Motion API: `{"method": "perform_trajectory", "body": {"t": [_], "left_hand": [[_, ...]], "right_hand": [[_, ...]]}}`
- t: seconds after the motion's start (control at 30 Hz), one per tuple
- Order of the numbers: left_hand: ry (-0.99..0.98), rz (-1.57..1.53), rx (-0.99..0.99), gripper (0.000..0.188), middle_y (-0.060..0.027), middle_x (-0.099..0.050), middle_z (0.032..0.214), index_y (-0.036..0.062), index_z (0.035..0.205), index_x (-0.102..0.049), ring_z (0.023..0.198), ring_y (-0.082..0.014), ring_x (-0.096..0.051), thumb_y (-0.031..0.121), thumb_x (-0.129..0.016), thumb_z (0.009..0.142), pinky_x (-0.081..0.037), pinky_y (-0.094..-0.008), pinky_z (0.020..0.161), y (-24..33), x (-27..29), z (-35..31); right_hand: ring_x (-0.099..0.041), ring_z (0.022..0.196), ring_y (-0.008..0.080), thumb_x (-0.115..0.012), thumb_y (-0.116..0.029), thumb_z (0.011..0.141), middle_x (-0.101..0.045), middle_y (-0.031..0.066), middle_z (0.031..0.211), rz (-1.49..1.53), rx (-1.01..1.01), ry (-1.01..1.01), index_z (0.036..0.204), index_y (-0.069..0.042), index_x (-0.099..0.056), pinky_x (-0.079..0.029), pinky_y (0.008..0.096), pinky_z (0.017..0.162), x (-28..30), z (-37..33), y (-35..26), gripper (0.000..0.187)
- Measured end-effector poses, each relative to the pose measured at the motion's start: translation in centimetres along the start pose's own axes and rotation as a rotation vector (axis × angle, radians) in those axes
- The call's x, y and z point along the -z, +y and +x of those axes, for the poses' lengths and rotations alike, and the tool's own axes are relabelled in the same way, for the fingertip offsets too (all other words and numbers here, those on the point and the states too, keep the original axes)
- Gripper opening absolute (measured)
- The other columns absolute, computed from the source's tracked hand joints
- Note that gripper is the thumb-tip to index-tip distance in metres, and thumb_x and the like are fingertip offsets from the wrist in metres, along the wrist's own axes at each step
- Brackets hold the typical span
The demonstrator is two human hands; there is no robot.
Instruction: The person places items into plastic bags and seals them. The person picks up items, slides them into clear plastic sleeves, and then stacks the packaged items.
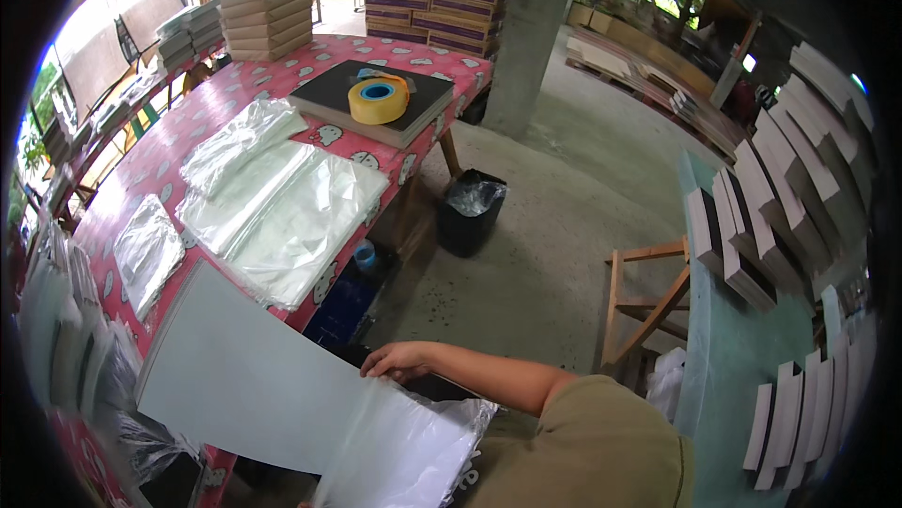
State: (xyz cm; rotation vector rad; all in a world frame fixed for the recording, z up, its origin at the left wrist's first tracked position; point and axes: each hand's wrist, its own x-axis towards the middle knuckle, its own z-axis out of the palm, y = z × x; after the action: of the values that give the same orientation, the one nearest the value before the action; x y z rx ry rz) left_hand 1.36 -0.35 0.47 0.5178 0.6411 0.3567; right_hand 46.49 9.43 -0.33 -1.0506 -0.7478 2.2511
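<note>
A large pale grey sheet or flat pad (254, 376) lies slanted across the table's near edge, its right end inside a clear plastic bag (413, 447). My right hand (399, 359) is closed at the bag's mouth, fingers bent down over the plastic where it meets the far edge of the grey piece. Of my left hand (305, 505) only a sliver of skin shows at the lower rim; its fingers are hidden. Beyond the grey piece lies a pile of clear plastic bags (291, 212), with a smaller folded plastic piece (150, 250) to its left.
A tape roll (378, 100) sits on a dark board stack (319, 85) on the pink patterned table (103, 226). Wrapped packs (268, 19) stand at the far end. A black bin (470, 217) is on the floor. Stacked pads (799, 414) cover the green table (705, 395) at right.
</note>
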Motion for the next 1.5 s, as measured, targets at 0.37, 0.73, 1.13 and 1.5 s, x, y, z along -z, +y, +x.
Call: {"method": "perform_trajectory", "body": {"t": [0.37,0.73,1.13,1.5], "left_hand": [[1.209,0.168,-0.386,0.033,-0.0143,-0.053,0.100,0.0007,0.107,-0.046,0.090,-0.0197,-0.052,0.015,-0.055,0.079,-0.042,-0.0307,0.077,-4.5,6.5,11.9],[1.354,0.517,-0.513,0.033,-0.0138,-0.056,0.088,-0.0019,0.105,-0.046,0.079,-0.0174,-0.053,0.011,-0.057,0.077,-0.043,-0.0310,0.069,-6.3,6.8,12.4],[1.278,0.371,-0.731,0.019,-0.0025,-0.054,0.079,0.0028,0.097,-0.053,0.062,-0.0083,-0.048,0.008,-0.055,0.078,-0.038,-0.0212,0.053,-2.8,2.8,8.3],[0.520,1.028,-1.330,0.055,-0.0086,-0.052,0.098,-0.0003,0.109,-0.046,0.089,-0.0195,-0.051,0.038,-0.063,0.073,-0.038,-0.0306,0.084,13.2,-16.4,7.7]], "right_hand": [[-0.057,0.075,0.0343,-0.046,-0.021,0.083,-0.058,0.0186,0.083,-0.788,0.529,0.881,0.096,-0.005,-0.049,-0.043,0.0428,0.064,2.8,9.7,7.5,0.020],[-0.055,0.067,0.0301,-0.053,-0.010,0.078,-0.056,0.0149,0.075,-0.765,1.127,1.003,0.085,-0.001,-0.056,-0.044,0.0364,0.061,0.7,3.7,-7.2,0.011],[-0.049,0.091,0.0229,-0.064,-0.018,0.068,-0.060,0.0077,0.083,-1.725,0.738,0.840,0.079,-0.007,-0.063,-0.032,0.0425,0.085,1.8,5.9,-22.1,0.016],[-0.053,0.073,0.0250,-0.061,-0.023,0.074,-0.056,0.0055,0.071,-1.478,0.930,-0.300,0.068,-0.008,-0.053,-0.040,0.0356,0.070,-13.8,-1.1,-10.4,0.018]]}}
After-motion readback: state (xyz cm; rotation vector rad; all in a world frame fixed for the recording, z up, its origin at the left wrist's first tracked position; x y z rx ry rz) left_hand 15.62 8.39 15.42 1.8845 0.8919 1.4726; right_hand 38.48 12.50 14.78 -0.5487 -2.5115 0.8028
